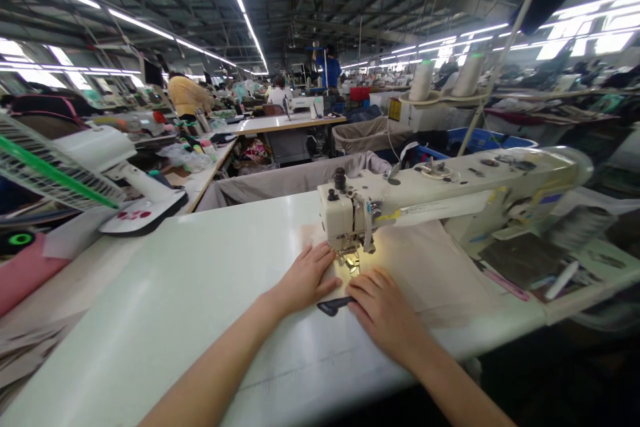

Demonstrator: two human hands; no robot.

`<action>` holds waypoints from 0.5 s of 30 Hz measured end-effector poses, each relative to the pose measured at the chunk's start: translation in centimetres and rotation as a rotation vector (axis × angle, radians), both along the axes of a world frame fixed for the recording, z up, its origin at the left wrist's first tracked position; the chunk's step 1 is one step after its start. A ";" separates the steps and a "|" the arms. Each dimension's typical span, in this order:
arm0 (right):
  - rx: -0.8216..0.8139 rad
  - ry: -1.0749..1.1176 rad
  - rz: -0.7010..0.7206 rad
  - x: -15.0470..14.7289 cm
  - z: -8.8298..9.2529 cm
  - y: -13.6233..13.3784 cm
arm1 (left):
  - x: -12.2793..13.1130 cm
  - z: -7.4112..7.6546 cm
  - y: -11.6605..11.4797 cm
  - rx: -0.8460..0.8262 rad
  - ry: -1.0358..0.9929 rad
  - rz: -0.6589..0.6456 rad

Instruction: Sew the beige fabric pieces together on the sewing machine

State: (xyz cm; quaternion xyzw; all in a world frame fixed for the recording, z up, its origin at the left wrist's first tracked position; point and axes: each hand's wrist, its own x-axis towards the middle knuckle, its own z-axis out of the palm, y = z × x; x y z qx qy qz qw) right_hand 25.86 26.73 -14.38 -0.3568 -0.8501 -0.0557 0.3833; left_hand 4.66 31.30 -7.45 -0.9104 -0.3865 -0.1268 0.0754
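A beige fabric piece (425, 267) lies on the sewing machine's (450, 180) bed, running behind and to the right of the lit needle and presser foot (354, 265). To the left of the foot, my left hand (311, 275) rests flat with fingers stretched out, its fingertips close to the machine head. My right hand (385, 307) is just in front of the foot, over the fabric edge. Between its thumb and fingers goes the end of a short dark strip (331, 307). The strip's other end juts left over the pale tabletop (190, 287).
At left stands a white fan (140, 203) with a green-edged cage. Pink-handled snips (505, 281) and a thread cone (580, 227) lie at right. Cloth-lined bins (295, 177) and a blue basket (493, 140) are behind the table. Co-workers (187, 93) are farther back.
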 end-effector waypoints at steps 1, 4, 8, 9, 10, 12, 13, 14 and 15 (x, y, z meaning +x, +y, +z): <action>-0.001 0.007 0.002 0.0 -0.1 0.1 | -0.1 0.0 0.1 0.001 -0.008 -0.007; 0.006 0.032 0.001 -0.1 -0.5 0.3 | -0.1 0.2 0.6 -0.003 -0.021 -0.025; 0.013 0.071 -0.010 -0.3 -1.0 0.4 | 0.0 0.6 1.0 -0.004 -0.015 -0.038; 0.013 0.075 -0.011 -0.3 -1.0 0.5 | 0.0 0.6 1.0 0.000 -0.016 -0.038; 0.013 0.074 -0.011 -0.3 -1.1 0.5 | 0.0 0.6 1.0 0.003 -0.019 -0.038; 0.018 0.068 -0.012 -0.3 -1.1 0.5 | 0.0 0.6 1.0 0.011 -0.032 -0.038; 0.021 0.065 -0.013 -0.3 -1.1 0.5 | -0.1 0.5 1.0 0.014 -0.038 -0.037; 0.024 0.062 -0.014 -0.3 -1.1 0.5 | -0.1 0.5 1.0 0.015 -0.043 -0.036; 0.025 0.061 -0.016 -0.3 -1.1 0.5 | -0.2 0.4 1.1 0.014 -0.046 -0.035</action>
